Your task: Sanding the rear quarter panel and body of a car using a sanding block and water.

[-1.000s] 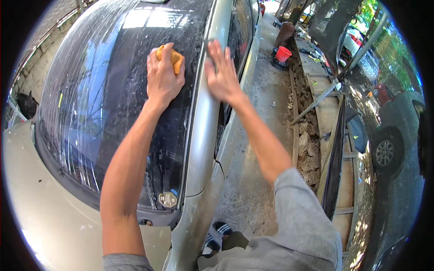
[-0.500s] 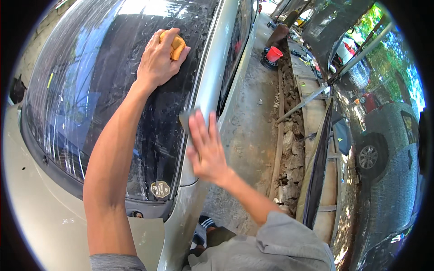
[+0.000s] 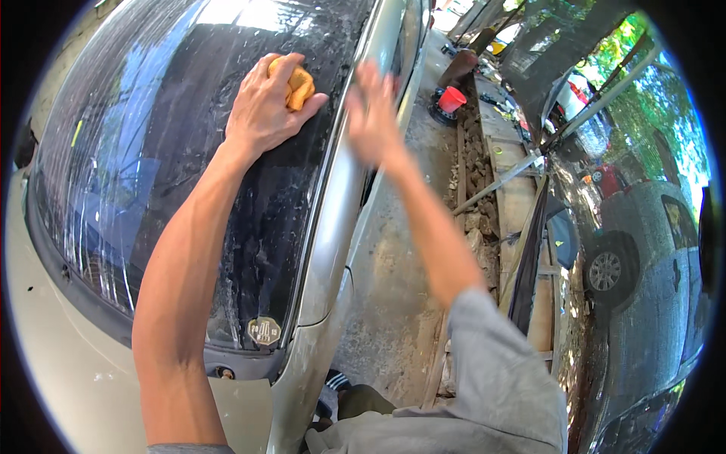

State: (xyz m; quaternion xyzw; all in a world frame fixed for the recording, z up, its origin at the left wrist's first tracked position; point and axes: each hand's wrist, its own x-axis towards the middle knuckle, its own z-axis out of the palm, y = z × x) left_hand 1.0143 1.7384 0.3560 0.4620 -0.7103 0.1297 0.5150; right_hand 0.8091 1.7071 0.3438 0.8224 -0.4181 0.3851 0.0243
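My left hand (image 3: 261,113) rests on the wet, dark glass (image 3: 189,159) of a car, its fingers closed round a crumpled yellow-orange cloth (image 3: 300,89). Along the glass's right edge runs the silver body pillar (image 3: 333,219). My right hand (image 3: 372,117) lies over its upper part, smeared by motion, with fingers stretched out and apart. Whether anything is under that palm is hidden. An octagonal sticker (image 3: 264,331) sits in the lower right corner of the glass.
A concrete strip (image 3: 393,280) runs beside the car, with a red bucket (image 3: 452,99) farther along it. Beyond lie broken stones (image 3: 476,144) and a slanting metal pole (image 3: 499,181). Another car (image 3: 643,265) stands at the right behind netting. My sandalled foot (image 3: 338,380) shows below.
My right hand has slid up and away along the pillar. A grey edge seen at its fingers before no longer shows. My left hand stays on the glass with the cloth.
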